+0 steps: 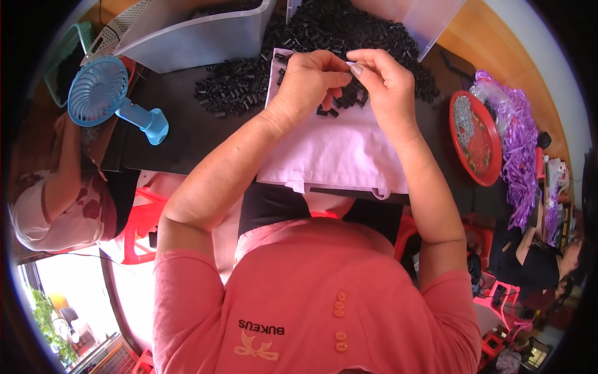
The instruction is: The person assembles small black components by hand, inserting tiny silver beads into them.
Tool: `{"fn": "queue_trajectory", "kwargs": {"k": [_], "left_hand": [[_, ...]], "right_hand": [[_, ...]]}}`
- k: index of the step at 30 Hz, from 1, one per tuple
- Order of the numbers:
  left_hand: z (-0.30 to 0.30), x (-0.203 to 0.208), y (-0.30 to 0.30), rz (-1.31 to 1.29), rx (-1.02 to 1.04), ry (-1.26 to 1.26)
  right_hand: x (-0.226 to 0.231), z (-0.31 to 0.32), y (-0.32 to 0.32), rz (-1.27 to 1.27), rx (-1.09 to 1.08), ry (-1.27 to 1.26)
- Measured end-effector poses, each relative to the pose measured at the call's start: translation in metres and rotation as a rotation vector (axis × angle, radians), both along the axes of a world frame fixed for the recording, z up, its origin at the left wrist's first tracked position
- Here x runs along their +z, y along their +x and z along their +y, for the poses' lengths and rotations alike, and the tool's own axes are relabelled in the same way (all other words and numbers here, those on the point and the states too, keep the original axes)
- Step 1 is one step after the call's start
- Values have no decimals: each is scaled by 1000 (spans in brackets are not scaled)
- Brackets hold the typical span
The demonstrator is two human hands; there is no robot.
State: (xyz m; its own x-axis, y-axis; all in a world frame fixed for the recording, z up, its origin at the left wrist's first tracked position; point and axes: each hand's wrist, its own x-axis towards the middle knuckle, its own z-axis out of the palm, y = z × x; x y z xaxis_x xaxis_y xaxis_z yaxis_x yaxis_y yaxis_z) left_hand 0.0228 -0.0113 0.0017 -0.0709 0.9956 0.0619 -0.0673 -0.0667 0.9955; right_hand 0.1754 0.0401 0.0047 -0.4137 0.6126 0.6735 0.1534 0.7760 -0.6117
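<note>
My left hand (311,80) and my right hand (387,86) meet above a pale pink cloth (333,153), the fingertips of both pinched together. Whatever lies between them is too small and hidden to make out. Just beyond the hands spreads a large heap of short black tube-like pieces (324,28). Some loose black pieces (327,113) lie on the cloth, below and between my hands. The cloth covers the near edge of the black table and hangs slightly over it.
A clear plastic bin (199,47) stands at the back left, beside a blue fan (143,118). To the right are a red bowl (491,159) holding small silvery metal parts and a bundle of purple strips (520,137). One person (62,209) sits at left, another (529,258) at right.
</note>
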Motion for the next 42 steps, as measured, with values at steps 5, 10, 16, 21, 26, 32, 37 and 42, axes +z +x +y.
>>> {"fn": "queue_trajectory", "kwargs": {"k": [5, 10, 16, 21, 26, 32, 37, 42], "left_hand": [[0, -1, 2, -39, 44, 7], [-2, 2, 6, 39, 26, -41], [-3, 1, 5, -20, 76, -34], [-1, -2, 5, -30, 110, -31], [-2, 2, 3, -94, 93, -37], [3, -1, -8, -342, -18, -105], [5, -1, -5, -413, -31, -120], [7, -5, -5, -403, -64, -130]], "right_hand": [[-3, 3, 1, 44, 30, -369], [-4, 2, 3, 11, -38, -308], [-5, -4, -3, -20, -110, -15], [-10, -7, -6, -16, -94, -97], [-7, -7, -6, 78, -32, -255], [-7, -5, -2, 57, 70, -290], [-16, -6, -13, -44, -194, 156], [-17, -2, -13, -81, -277, 357]]}}
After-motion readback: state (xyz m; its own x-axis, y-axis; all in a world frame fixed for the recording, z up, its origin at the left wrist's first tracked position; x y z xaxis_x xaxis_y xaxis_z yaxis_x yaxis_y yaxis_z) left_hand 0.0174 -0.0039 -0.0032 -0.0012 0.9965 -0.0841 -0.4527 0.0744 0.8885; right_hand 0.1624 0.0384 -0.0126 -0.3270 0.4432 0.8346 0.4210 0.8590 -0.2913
